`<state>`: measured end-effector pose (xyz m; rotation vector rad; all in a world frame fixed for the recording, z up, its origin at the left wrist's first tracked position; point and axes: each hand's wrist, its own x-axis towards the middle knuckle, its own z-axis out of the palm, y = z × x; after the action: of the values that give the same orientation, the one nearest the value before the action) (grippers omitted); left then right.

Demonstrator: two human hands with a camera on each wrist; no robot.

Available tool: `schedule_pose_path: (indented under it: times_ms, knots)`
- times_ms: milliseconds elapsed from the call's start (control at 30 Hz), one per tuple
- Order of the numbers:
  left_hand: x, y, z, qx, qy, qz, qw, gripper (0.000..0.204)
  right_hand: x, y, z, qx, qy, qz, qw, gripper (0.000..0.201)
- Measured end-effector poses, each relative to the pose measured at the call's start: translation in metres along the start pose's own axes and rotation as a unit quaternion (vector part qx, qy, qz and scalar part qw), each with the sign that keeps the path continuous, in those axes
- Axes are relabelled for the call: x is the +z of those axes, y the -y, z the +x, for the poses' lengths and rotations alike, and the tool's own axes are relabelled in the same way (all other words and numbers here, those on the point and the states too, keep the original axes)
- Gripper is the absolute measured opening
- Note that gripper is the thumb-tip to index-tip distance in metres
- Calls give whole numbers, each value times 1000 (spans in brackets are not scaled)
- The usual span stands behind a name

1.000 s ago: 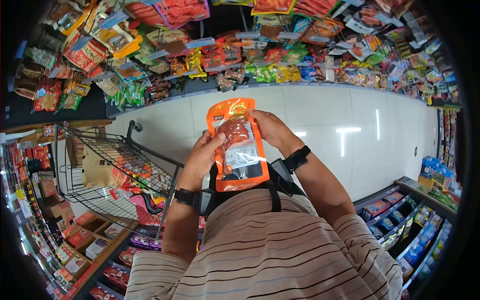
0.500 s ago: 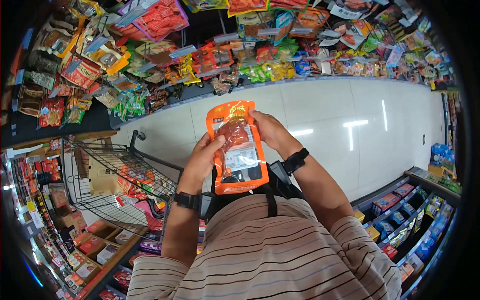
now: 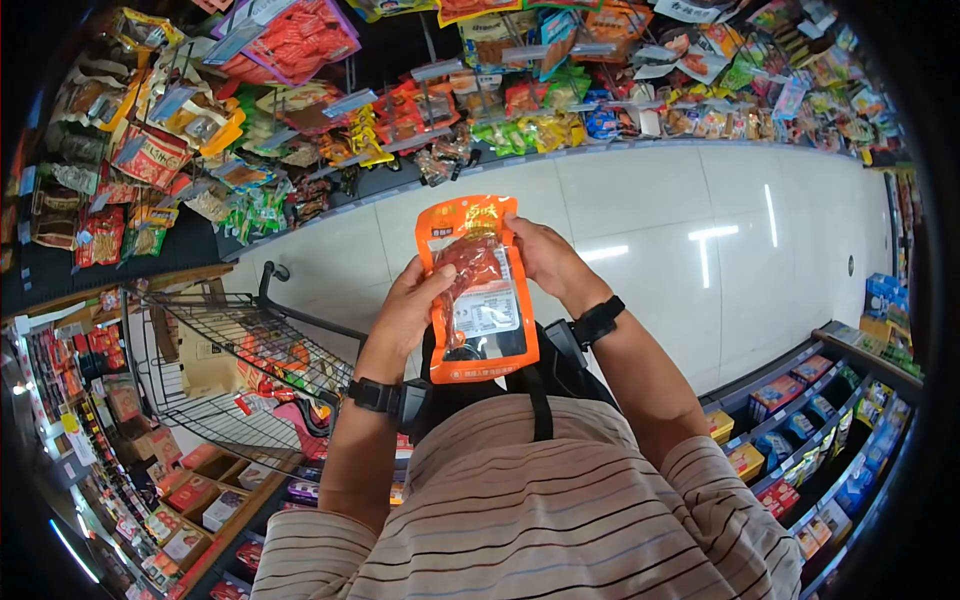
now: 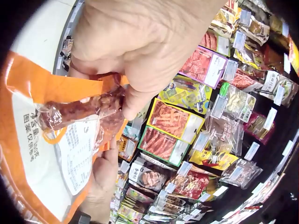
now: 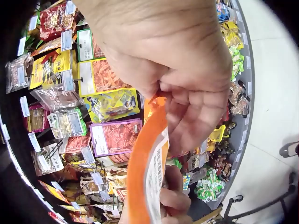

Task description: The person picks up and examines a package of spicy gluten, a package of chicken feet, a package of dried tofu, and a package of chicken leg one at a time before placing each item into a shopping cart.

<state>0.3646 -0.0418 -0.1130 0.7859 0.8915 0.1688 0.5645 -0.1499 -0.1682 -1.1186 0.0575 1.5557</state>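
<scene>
An orange-edged packet [image 3: 478, 290] with a clear window showing reddish-brown meat is held upright in front of the body. The left hand [image 3: 406, 308] pinches its left edge, thumb on the front over the window. The right hand [image 3: 549, 262] pinches the upper right corner. In the left wrist view the left hand [image 4: 135, 46] has its thumb against the packet [image 4: 74, 100], beside the dark meat. From the right wrist the right hand [image 5: 173, 65] grips the packet's orange corner [image 5: 148, 140] between thumb and fingers.
Racks of hanging snack packets [image 3: 300, 40] curve across the far side. A wire shopping cart [image 3: 235, 360] with boxes and packets in it stands at the left. Low shelves [image 3: 800, 440] of packaged goods are at the right, with pale floor tiles [image 3: 660, 220] between.
Both hands keep their hold on the packet, which has barely shifted. The head view has turned slightly, so the racks, cart and right shelves sit a little differently.
</scene>
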Motion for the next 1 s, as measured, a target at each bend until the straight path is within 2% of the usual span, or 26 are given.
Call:
schedule_pose_path:
  times_ms: [333, 433, 533, 733, 1000]
  knots:
    - [-24, 10, 37, -32, -3, 5, 999, 45, -5, -2, 28, -22, -8, 27, 999, 41]
    - [-41, 23, 67, -49, 8, 0, 999, 45, -12, -6, 52, -37, -26, 18, 999, 40]
    - [-57, 26, 102, -67, 6, 2, 998, 47, -24, -16, 90, -16, -83, -12, 996, 38]
    - [-91, 37, 166, -41, 32, 67, 996, 45, -51, -36, 152, -63, -59, 7, 996, 33]
    - [-108, 55, 198, -41, 6, 47, 998, 41, -62, -44, 191, -33, -74, 30, 996, 37]
